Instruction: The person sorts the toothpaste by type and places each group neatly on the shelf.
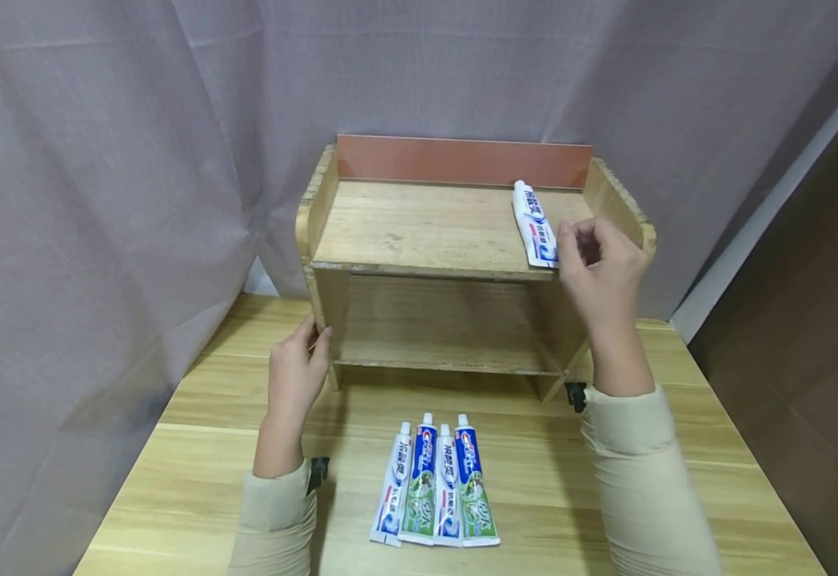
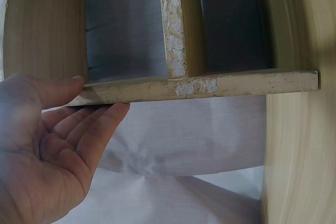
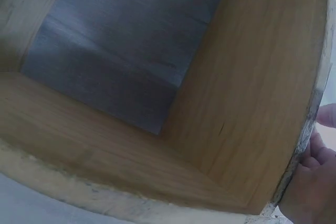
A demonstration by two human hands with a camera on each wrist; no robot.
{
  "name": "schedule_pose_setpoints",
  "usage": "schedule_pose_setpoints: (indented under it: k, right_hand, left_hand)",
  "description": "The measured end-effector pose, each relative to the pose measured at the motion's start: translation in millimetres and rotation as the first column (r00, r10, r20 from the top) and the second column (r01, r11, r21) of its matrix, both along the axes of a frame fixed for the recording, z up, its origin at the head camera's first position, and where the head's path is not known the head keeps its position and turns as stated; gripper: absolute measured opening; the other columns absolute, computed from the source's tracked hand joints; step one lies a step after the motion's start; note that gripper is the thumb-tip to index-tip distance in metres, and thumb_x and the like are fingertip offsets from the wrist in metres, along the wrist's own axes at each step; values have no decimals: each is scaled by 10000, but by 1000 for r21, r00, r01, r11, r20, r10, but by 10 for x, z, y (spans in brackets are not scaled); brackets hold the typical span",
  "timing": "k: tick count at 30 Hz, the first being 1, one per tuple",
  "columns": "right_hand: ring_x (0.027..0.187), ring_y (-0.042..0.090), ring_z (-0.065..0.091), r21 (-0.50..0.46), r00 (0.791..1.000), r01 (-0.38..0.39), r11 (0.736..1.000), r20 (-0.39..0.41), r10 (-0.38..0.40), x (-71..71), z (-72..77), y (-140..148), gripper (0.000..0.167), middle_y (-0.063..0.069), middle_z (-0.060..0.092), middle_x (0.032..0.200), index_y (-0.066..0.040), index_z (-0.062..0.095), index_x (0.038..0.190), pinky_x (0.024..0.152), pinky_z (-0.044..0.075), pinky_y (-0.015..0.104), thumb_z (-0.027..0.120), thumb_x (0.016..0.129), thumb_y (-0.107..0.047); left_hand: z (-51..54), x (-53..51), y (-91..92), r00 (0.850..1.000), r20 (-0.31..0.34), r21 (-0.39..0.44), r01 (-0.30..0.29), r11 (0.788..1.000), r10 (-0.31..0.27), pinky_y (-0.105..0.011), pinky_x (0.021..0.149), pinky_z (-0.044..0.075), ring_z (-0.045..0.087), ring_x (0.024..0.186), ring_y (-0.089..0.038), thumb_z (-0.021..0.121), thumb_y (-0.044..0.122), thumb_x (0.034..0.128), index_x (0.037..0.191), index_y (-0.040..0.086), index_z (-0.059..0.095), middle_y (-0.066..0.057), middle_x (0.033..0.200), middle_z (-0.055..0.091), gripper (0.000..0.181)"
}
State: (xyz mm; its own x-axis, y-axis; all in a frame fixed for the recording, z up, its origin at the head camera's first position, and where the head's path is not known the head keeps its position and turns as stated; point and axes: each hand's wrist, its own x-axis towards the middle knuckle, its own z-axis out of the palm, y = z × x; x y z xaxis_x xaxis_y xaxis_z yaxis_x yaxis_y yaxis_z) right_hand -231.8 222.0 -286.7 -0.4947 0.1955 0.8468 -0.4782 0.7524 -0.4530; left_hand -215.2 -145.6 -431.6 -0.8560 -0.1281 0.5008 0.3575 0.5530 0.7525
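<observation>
In the head view, a two-tier wooden shelf (image 1: 412, 228) stands on the table. My left hand (image 1: 298, 370) grips the front edge of its left side panel (image 2: 142, 90), thumb on one face and fingers on the other. A white and blue toothpaste tube (image 1: 532, 224) lies on the top tier near the right, cap toward the back. My right hand (image 1: 604, 272) is at the tube's right edge with bent fingers; whether it touches the tube is hidden. In the right wrist view, that hand's thumb and fingers are apart beside the shelf board (image 3: 268, 87).
Several toothpaste tubes, among them a blue and green one (image 1: 473, 480), lie side by side on the wooden table (image 1: 196, 456) in front of the shelf, caps toward it. A reddish-brown back board (image 1: 462, 160) rises behind the top tier. Grey cloth (image 1: 117, 160) hangs behind.
</observation>
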Motion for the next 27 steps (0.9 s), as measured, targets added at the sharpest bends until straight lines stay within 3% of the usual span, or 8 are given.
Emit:
schedule_pose_setpoints:
  k: [16, 27]
  right_hand:
    - [627, -25, 475, -143, 990, 17, 990, -137, -37, 59, -174, 62, 189, 166, 684, 757, 86, 686, 841, 545, 374, 122, 645, 943, -67]
    - [618, 39, 508, -167, 981, -29, 986, -196, -5, 122, -215, 59, 226, 68, 696, 763, 55, 700, 842, 540, 392, 131, 641, 934, -143]
  left_hand:
    - [-9, -4, -2, 1000, -18, -2, -7, 1000, 7, -404, 797, 639, 716, 1004, -365, 650, 108, 985, 1292, -3, 650, -240, 1142, 702, 327]
    - [2, 4, 1, 1000, -1, -15, -3, 1000, 3, -375, 807, 637, 714, 1019, -355, 643, 129, 994, 1313, -8, 635, -239, 1151, 700, 347]
